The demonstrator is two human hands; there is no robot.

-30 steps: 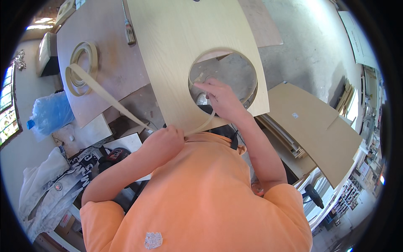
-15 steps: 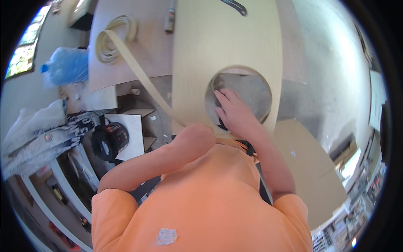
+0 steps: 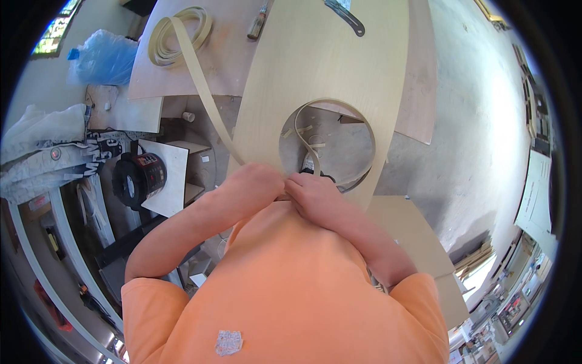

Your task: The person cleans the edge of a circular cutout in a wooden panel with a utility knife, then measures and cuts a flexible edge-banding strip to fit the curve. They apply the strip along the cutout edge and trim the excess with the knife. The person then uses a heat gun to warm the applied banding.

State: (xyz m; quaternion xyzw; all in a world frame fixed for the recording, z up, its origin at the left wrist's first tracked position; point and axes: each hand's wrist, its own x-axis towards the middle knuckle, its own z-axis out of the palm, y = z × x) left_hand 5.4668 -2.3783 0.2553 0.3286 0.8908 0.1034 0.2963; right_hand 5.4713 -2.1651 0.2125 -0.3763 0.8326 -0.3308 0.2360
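Left hand (image 3: 257,182): grip closed on a pale flat strip (image 3: 209,106), fingertips hidden. Right hand (image 3: 312,193): set just beside the left at the near edge of the board, fingers curled; whether its grip pinches the strip cannot be told. The strip emerges beyond the right hand, bends in an S across the round cut-out (image 3: 348,145) of the pale wooden board (image 3: 327,67) and lines the far and right rim. Left of the board, the strip rises to a loose coil (image 3: 159,42) on the far-left worktop (image 3: 227,64). Farther out: a wooden-handled tool (image 3: 257,25) right of the coil, and a black-handled tool (image 3: 348,19) on the far board.
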